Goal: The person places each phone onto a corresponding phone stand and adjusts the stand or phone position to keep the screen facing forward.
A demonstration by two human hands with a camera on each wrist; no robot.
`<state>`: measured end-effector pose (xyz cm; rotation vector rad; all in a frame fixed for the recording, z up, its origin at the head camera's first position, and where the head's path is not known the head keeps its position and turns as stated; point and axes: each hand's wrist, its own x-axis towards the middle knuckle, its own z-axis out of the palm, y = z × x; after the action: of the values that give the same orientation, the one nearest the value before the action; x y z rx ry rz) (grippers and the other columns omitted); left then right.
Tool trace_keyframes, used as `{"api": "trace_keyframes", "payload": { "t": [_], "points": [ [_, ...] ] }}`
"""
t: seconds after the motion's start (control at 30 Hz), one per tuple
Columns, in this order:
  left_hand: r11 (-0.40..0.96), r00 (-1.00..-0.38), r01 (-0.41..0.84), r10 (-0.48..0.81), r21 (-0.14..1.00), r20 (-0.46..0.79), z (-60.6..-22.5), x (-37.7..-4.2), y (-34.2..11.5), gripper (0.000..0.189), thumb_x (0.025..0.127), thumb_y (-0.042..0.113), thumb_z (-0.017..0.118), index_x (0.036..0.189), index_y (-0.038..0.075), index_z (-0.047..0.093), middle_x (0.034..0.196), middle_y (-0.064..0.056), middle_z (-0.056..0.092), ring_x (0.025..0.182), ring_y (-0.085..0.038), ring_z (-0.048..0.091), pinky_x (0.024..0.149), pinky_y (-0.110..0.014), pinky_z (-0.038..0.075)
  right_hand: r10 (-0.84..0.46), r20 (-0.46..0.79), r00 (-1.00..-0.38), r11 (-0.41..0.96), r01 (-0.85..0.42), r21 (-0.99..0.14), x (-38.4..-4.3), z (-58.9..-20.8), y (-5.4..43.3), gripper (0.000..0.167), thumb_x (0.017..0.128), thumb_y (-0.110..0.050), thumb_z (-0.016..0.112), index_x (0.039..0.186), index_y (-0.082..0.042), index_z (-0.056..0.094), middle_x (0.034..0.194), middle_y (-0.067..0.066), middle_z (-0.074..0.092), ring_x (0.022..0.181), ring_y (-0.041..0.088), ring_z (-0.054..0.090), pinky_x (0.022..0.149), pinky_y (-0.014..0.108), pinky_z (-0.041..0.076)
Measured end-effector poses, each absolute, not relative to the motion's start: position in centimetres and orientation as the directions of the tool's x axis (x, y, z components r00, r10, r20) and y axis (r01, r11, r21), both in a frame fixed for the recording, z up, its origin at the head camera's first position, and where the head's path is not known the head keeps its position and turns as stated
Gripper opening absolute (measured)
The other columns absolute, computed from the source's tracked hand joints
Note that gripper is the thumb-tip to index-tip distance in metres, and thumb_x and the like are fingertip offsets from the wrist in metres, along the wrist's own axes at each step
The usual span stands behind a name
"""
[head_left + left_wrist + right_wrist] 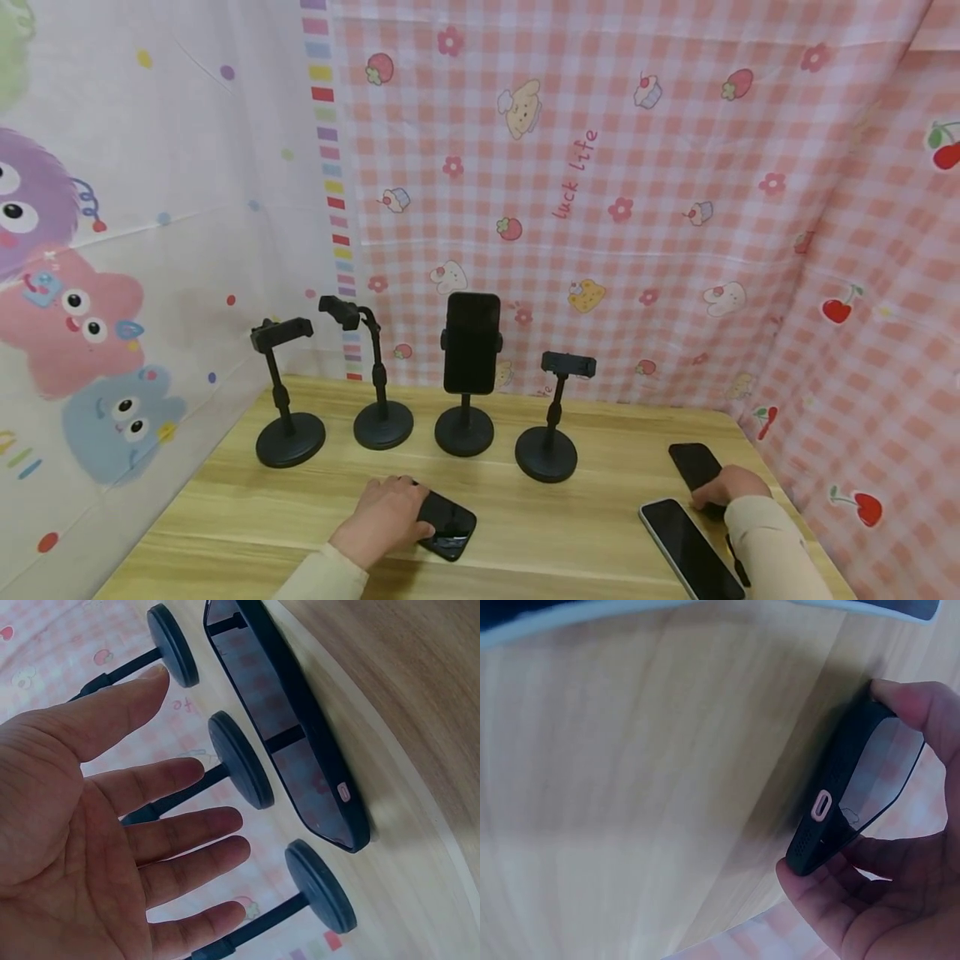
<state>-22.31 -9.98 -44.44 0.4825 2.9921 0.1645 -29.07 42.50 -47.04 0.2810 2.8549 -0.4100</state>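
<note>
A black phone (448, 525) lies screen up on the front middle of the table. My left hand (386, 517) is at its left end; in the left wrist view that hand (97, 832) shows spread fingers, apart from the phone (277, 727). On the right, my right hand (731, 492) grips another black phone (693, 462). In the right wrist view, thumb and fingers of the right hand (900, 892) pinch opposite edges of this phone (840, 780), its charging port end towards the camera. A phone with a pale edge (690, 550) lies beside it, screen up.
Several black phone stands line the back of the table. One stand (464, 432) bears an upright phone (472, 342); those with bare clamps are the far left (291, 439), second (383, 425) and right (546, 454) ones. Patterned cloth (600, 275) hangs behind the wooden table (600, 533).
</note>
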Motion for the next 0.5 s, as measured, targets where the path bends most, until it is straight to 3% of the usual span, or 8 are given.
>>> {"api": "trace_keyframes", "payload": {
  "t": [0.23, 0.5],
  "points": [
    [0.944, -0.941, 0.311, 0.322, 0.11, -0.1, -44.4, -22.1, -9.6, 0.048, 0.082, 0.039, 0.08, 0.116, 0.007, 0.07, 0.111, -0.016, 0.066, 0.104, -0.036, 0.06, 0.089, -0.058, 0.045, 0.174, -0.281, -0.944, 0.939, 0.245, -0.24, -28.0, -46.6, 42.5, 0.061, 0.072, -0.039, 0.075, 0.097, 0.014, 0.061, 0.092, 0.026, 0.063, 0.08, 0.032, 0.057, 0.076, 0.048, 0.052],
    [0.938, -0.939, 0.334, 0.34, 0.091, -0.058, -44.4, -22.4, -9.5, 0.046, 0.082, 0.041, 0.08, 0.111, 0.007, 0.071, 0.104, -0.014, 0.067, 0.1, -0.034, 0.062, 0.086, -0.055, 0.047, 0.207, -0.18, -0.962, 0.93, 0.251, -0.27, -27.5, -46.0, 42.0, 0.055, 0.07, -0.039, 0.075, 0.09, 0.01, 0.063, 0.083, 0.02, 0.06, 0.074, 0.031, 0.055, 0.071, 0.047, 0.051]
  ]
}}
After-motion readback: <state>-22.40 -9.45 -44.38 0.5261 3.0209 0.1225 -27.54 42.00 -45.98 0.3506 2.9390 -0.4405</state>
